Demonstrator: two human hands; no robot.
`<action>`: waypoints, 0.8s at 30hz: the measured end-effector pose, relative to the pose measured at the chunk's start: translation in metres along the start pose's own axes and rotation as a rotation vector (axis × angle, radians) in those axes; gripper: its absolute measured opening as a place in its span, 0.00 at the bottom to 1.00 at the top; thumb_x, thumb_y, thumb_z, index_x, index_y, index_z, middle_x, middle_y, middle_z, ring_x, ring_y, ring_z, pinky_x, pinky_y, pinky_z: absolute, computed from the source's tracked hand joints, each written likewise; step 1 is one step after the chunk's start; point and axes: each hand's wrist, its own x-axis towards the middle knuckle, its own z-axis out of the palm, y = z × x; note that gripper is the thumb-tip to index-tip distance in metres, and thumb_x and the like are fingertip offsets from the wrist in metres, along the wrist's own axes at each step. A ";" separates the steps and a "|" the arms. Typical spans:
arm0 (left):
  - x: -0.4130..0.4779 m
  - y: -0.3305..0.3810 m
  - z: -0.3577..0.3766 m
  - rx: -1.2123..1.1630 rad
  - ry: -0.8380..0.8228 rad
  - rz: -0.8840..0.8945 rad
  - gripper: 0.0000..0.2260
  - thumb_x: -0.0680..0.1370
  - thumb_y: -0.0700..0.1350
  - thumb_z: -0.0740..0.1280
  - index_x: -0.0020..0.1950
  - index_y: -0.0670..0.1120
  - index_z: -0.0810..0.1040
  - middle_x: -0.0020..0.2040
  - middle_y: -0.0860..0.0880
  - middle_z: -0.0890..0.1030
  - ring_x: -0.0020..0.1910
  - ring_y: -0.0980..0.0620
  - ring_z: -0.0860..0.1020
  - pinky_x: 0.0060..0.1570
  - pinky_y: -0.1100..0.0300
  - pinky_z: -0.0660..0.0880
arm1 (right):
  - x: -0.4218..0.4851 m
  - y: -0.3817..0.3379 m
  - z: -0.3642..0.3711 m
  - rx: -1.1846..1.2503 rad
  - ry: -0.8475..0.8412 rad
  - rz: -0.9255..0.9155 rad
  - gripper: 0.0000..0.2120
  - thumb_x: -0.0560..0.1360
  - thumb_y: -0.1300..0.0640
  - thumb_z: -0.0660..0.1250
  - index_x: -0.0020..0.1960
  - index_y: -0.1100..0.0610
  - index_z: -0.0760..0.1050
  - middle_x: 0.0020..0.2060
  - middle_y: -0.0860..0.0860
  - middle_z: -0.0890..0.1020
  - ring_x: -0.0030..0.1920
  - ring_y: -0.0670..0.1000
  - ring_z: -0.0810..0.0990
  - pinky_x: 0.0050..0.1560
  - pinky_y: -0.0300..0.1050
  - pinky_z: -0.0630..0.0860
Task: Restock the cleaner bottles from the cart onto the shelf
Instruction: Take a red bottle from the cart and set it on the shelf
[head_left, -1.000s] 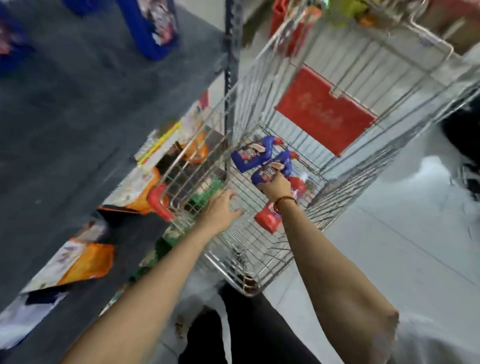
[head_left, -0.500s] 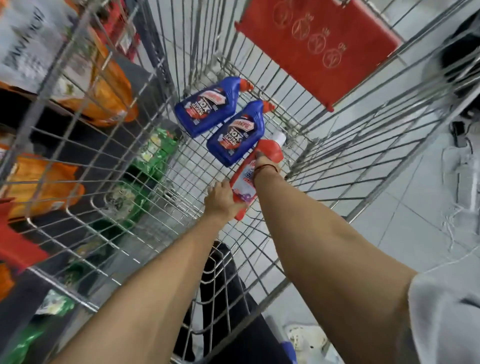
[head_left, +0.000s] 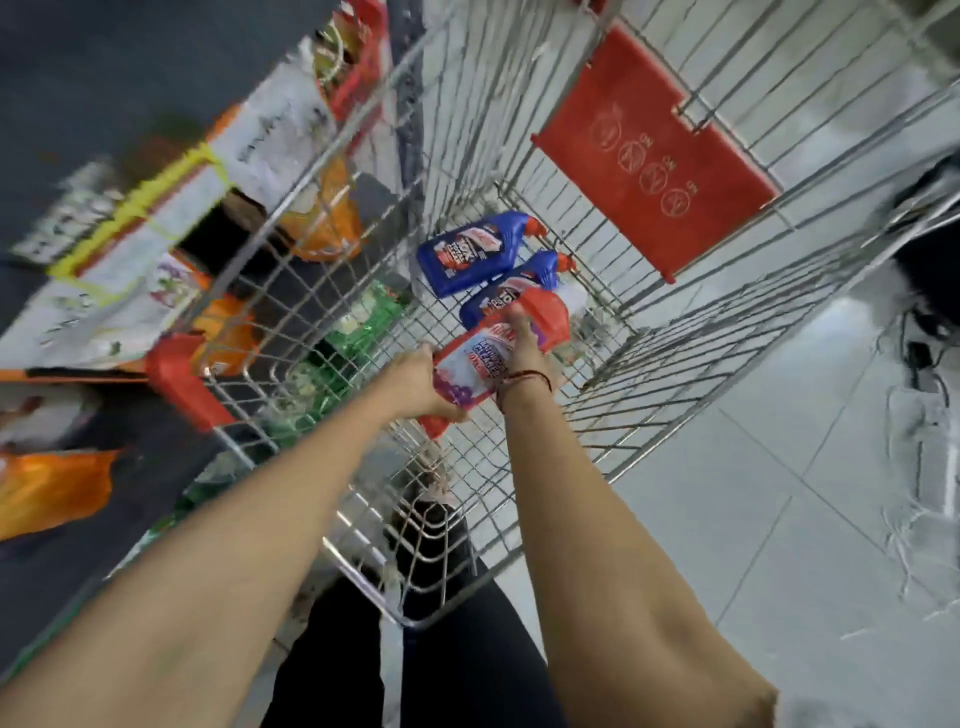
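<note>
Inside the wire cart (head_left: 649, 364) I hold a red cleaner bottle (head_left: 478, 364) with both hands, raised a little above the cart floor. My left hand (head_left: 415, 387) grips its lower end. Along its right side lies my right hand (head_left: 524, 348), a red thread on the wrist. Two blue cleaner bottles with red caps lie on the cart floor beyond: one (head_left: 467, 252) further back, the other (head_left: 514, 293) partly hidden behind the red bottle. A dark shelf (head_left: 93, 78) runs along the left.
Lower shelves to the left hold orange, white and green packets (head_left: 322, 228) seen partly through the cart's side. A red plastic flap (head_left: 654, 156) hangs on the cart's far end. Pale tiled floor (head_left: 779, 519) lies to the right, with cables near the right edge.
Both hands have lifted the red bottle slightly off the cart floor, and my left hand has closed on its lower end. The camera has tilted up and left; more shelf shows.
</note>
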 end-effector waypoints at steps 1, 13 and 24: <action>-0.013 0.002 -0.013 -0.020 0.036 0.047 0.39 0.53 0.58 0.80 0.58 0.46 0.69 0.49 0.51 0.76 0.50 0.50 0.77 0.51 0.58 0.76 | -0.009 -0.006 0.004 0.001 -0.032 -0.045 0.55 0.36 0.28 0.73 0.53 0.63 0.75 0.51 0.58 0.83 0.49 0.60 0.82 0.54 0.58 0.79; -0.266 -0.039 -0.144 -0.432 0.817 0.427 0.35 0.58 0.59 0.75 0.62 0.48 0.74 0.52 0.54 0.81 0.47 0.64 0.76 0.46 0.73 0.71 | -0.352 -0.081 0.049 0.220 -0.856 -0.818 0.14 0.60 0.59 0.77 0.43 0.60 0.80 0.36 0.53 0.83 0.41 0.52 0.78 0.44 0.48 0.79; -0.451 -0.225 -0.152 -0.681 1.322 0.192 0.26 0.63 0.50 0.77 0.58 0.50 0.74 0.52 0.53 0.81 0.45 0.69 0.78 0.49 0.69 0.75 | -0.574 0.078 0.112 -0.120 -1.343 -1.028 0.20 0.56 0.56 0.80 0.45 0.56 0.79 0.40 0.55 0.85 0.41 0.52 0.84 0.49 0.56 0.82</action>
